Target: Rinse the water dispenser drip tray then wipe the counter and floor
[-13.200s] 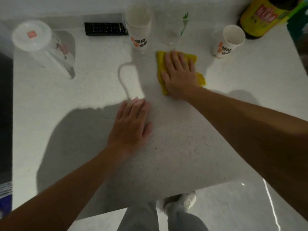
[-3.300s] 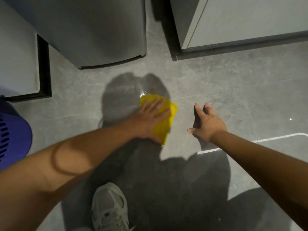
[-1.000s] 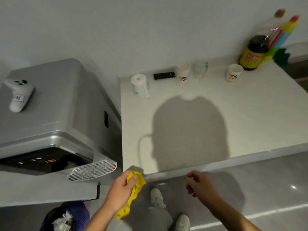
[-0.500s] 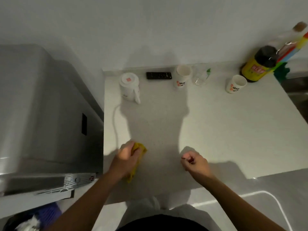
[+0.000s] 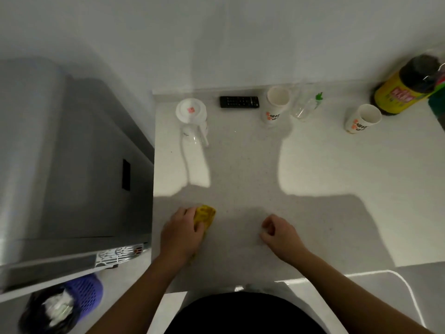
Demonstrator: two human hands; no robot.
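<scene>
My left hand (image 5: 181,233) grips a bunched yellow cloth (image 5: 205,214) and holds it down on the white speckled counter (image 5: 325,169) near its front left corner. My right hand (image 5: 279,233) hovers over or rests on the counter a little to the right, fingers curled, holding nothing. The silver water dispenser (image 5: 60,165) stands left of the counter, with its slotted drip tray (image 5: 120,253) showing at its front edge.
Along the counter's back stand a clear pitcher with a white lid (image 5: 192,116), a black remote (image 5: 239,101), two paper cups (image 5: 277,104) (image 5: 363,118), a glass (image 5: 304,108) and a dark yellow-labelled bottle (image 5: 407,85). A purple bin (image 5: 81,295) sits on the floor below left.
I have risen from the floor, where my left hand wiped with the cloth. Both hands came up over the counter's front edge, and the cloth now lies on the counter.
</scene>
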